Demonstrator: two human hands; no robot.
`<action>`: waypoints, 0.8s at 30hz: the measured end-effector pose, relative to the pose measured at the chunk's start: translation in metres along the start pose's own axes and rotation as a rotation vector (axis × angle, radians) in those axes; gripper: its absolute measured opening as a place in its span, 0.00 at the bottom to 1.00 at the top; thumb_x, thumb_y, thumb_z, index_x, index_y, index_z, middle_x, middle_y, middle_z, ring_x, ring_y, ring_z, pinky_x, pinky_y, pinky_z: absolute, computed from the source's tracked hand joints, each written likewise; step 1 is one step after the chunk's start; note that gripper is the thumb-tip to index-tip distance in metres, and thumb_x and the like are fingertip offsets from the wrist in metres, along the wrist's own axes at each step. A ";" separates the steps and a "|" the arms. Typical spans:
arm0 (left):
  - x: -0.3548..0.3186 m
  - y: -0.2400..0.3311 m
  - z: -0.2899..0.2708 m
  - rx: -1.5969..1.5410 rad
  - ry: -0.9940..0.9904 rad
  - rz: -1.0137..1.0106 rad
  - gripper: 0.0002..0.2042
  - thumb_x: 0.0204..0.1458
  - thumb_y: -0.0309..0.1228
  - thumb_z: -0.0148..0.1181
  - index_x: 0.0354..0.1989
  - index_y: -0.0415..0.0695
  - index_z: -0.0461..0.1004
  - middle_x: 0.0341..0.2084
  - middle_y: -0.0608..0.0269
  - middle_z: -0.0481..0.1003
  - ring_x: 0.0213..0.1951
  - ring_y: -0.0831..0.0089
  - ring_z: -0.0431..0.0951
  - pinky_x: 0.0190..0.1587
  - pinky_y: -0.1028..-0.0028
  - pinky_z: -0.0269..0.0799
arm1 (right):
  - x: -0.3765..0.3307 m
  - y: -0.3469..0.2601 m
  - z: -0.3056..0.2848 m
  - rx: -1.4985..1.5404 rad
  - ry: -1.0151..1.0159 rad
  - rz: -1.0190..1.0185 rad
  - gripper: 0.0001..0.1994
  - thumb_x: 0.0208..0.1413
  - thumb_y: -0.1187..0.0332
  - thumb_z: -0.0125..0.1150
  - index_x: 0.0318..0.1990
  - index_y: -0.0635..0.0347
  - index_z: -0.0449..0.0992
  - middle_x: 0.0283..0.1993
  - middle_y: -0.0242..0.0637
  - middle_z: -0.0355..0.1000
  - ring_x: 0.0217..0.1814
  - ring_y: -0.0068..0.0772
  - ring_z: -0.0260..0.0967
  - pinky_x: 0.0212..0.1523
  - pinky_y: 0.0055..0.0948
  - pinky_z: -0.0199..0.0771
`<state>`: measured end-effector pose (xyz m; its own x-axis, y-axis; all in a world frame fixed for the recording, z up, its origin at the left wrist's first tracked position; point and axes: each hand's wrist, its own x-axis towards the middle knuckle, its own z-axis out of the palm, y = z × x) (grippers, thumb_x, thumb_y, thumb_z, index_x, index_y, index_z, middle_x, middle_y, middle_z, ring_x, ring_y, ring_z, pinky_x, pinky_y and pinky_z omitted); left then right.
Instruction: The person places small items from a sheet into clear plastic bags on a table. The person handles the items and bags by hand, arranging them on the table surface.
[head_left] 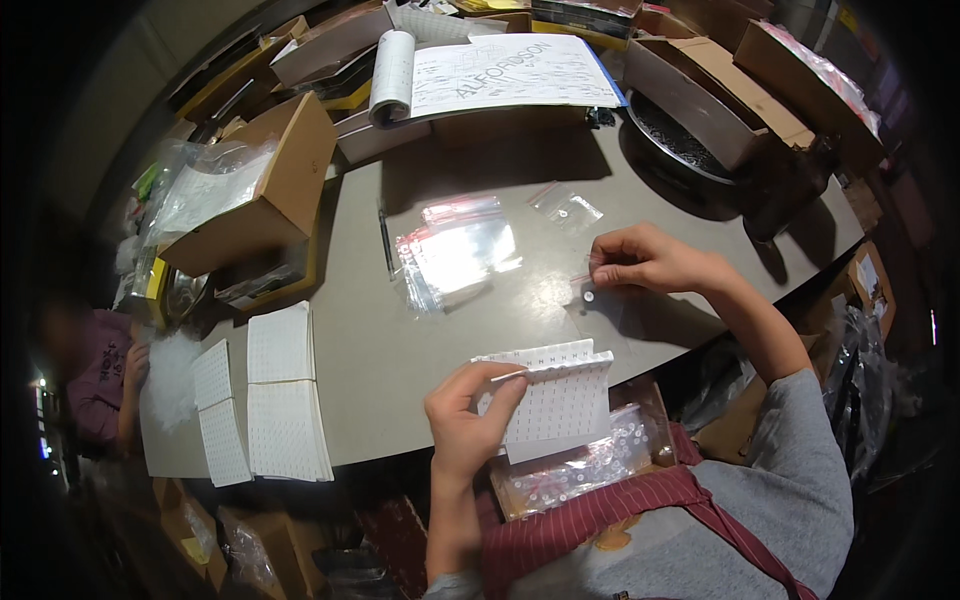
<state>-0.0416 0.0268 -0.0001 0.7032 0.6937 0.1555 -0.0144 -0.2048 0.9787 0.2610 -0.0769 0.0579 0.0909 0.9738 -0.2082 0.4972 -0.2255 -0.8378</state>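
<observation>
My left hand [468, 420] pinches a folded white sheet of small printed labels [558, 405] at the table's near edge, its thumb on top. To the right, my right hand [650, 262] has its thumb and forefinger closed at the upper corner of a small clear zip bag [576, 297]. A round white label [589, 296] shows at that bag, just below the fingertips. Further in lies a glossy pile of clear zip bags [458, 255] with red seal strips. Another small bag [566, 207] with a round label rests flat beyond my right hand.
Below the sheet, an open box [655, 425] holds several labelled bags. Stacks of label sheets [285, 395] lie at left, near a pen [386, 240]. Cardboard boxes [300, 165], a clipboard of papers [510, 75] and a black round pan [680, 150] line the back. Another person [105, 375] is at far left.
</observation>
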 end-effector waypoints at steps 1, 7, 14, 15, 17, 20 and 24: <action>0.001 0.002 0.000 0.022 -0.020 0.008 0.05 0.49 0.21 0.69 0.35 0.38 0.83 0.29 0.58 0.82 0.32 0.72 0.82 0.37 0.74 0.75 | 0.001 0.001 0.002 -0.070 0.037 -0.047 0.15 0.63 0.59 0.64 0.37 0.65 0.77 0.25 0.42 0.71 0.27 0.29 0.63 0.31 0.32 0.66; 0.003 0.007 0.001 0.088 -0.045 0.077 0.05 0.50 0.20 0.66 0.35 0.35 0.82 0.27 0.64 0.81 0.29 0.81 0.77 0.33 0.79 0.71 | 0.012 0.009 0.013 -0.368 0.200 -0.114 0.21 0.63 0.52 0.63 0.28 0.64 0.79 0.20 0.46 0.70 0.22 0.40 0.66 0.28 0.37 0.67; 0.001 0.005 0.001 0.055 -0.047 0.030 0.05 0.50 0.20 0.66 0.35 0.34 0.82 0.26 0.65 0.80 0.28 0.82 0.76 0.31 0.81 0.70 | 0.006 0.000 0.015 -0.822 0.602 -0.208 0.21 0.60 0.52 0.65 0.29 0.63 0.76 0.27 0.44 0.73 0.32 0.48 0.73 0.35 0.42 0.72; 0.001 0.005 0.002 0.049 -0.043 0.038 0.05 0.50 0.20 0.66 0.35 0.34 0.82 0.26 0.64 0.80 0.28 0.82 0.76 0.31 0.81 0.70 | 0.001 -0.006 0.019 -0.876 0.690 -0.336 0.19 0.59 0.53 0.66 0.31 0.63 0.76 0.28 0.43 0.73 0.34 0.49 0.73 0.36 0.43 0.73; 0.000 0.003 0.002 0.039 -0.038 0.052 0.05 0.50 0.20 0.66 0.36 0.34 0.82 0.27 0.64 0.80 0.28 0.82 0.76 0.31 0.81 0.70 | -0.011 -0.032 0.029 -0.649 0.394 -0.333 0.12 0.59 0.63 0.65 0.39 0.62 0.74 0.39 0.44 0.73 0.42 0.50 0.72 0.43 0.43 0.73; 0.003 0.006 0.002 0.092 -0.061 0.085 0.06 0.48 0.20 0.70 0.35 0.38 0.83 0.29 0.57 0.82 0.31 0.71 0.82 0.36 0.74 0.75 | -0.008 -0.037 0.055 -0.348 0.118 -0.469 0.10 0.58 0.67 0.63 0.42 0.62 0.74 0.42 0.46 0.72 0.48 0.51 0.71 0.50 0.43 0.72; 0.002 0.008 0.000 0.106 -0.084 0.074 0.06 0.48 0.20 0.70 0.36 0.38 0.82 0.29 0.57 0.81 0.31 0.70 0.82 0.35 0.74 0.75 | 0.005 -0.044 0.078 -0.389 0.101 -0.590 0.10 0.53 0.69 0.64 0.41 0.62 0.73 0.42 0.43 0.71 0.47 0.50 0.70 0.49 0.43 0.72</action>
<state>-0.0400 0.0264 0.0079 0.7601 0.6146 0.2109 0.0032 -0.3280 0.9447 0.1720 -0.0643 0.0544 -0.2179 0.9326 0.2876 0.7580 0.3474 -0.5521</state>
